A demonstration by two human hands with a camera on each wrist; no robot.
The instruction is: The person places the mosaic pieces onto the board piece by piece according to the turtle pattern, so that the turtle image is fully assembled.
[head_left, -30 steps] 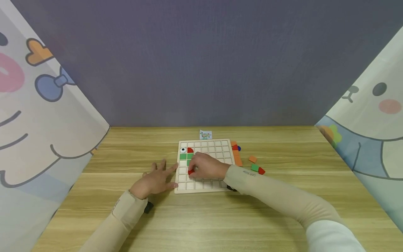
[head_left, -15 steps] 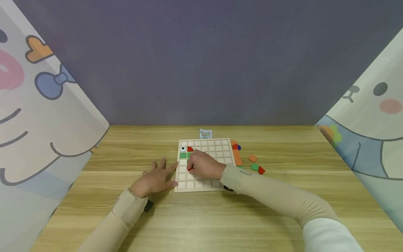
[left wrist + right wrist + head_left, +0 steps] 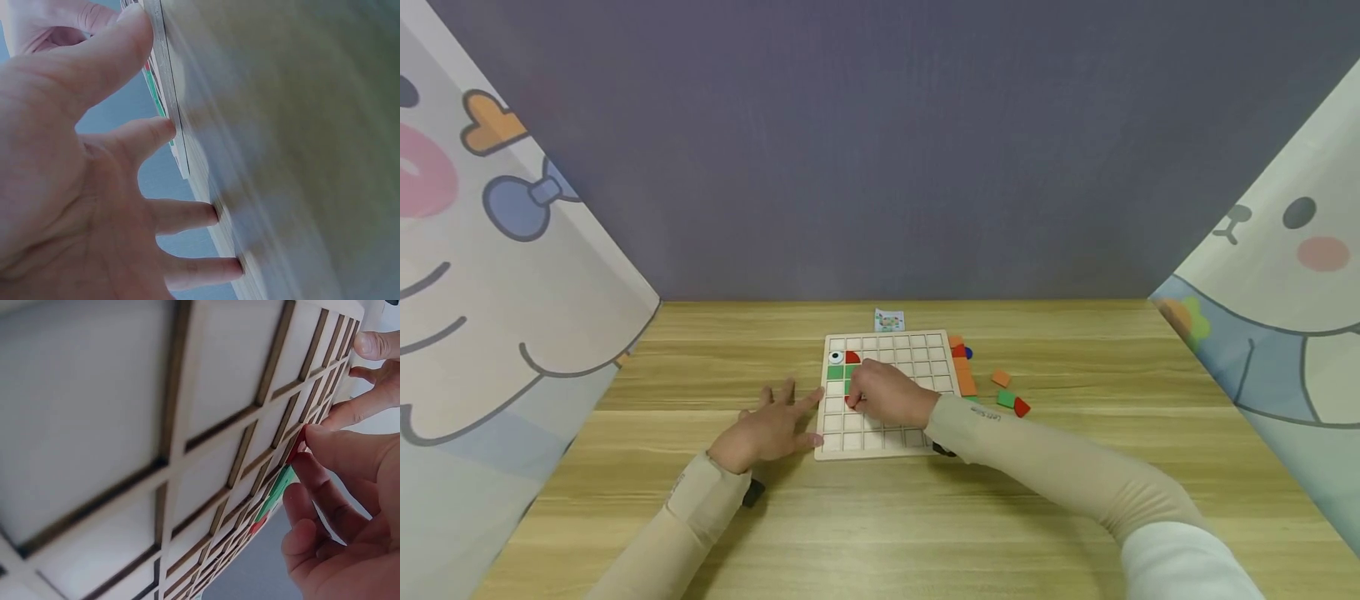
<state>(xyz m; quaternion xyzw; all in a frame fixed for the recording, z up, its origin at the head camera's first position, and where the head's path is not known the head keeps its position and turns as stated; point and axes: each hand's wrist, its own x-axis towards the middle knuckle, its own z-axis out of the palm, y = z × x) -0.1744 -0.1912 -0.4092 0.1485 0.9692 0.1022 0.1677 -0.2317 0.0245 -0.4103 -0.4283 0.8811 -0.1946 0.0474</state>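
Note:
A pale wooden grid board (image 3: 880, 455) lies on the table between the hands. My right hand (image 3: 891, 396) is over its left part, thumb and index finger pinching a red tile (image 3: 297, 443) at a cell just below the green ones. Along the board's left side, my left hand (image 3: 767, 429) spreads its fingers. Its thumb and index finger touch the board's edge, seen in the left wrist view, while other fingertips rest on the table. A round eye tile (image 3: 837, 357), a red quarter-round tile (image 3: 852, 357) and green tiles (image 3: 835, 372) sit in cells at the upper left.
A small printed card (image 3: 889, 322) lies behind the board. Orange tiles (image 3: 965, 377) and a blue piece (image 3: 968, 353) lie against its right side. Farther right are a loose orange tile (image 3: 1001, 378), a green tile (image 3: 1006, 399) and a red one (image 3: 1022, 407).
My right hand has shifted slightly up the board, carrying the red tile from a lower cell to just below the green tiles. My left hand has stayed at the board's edge.

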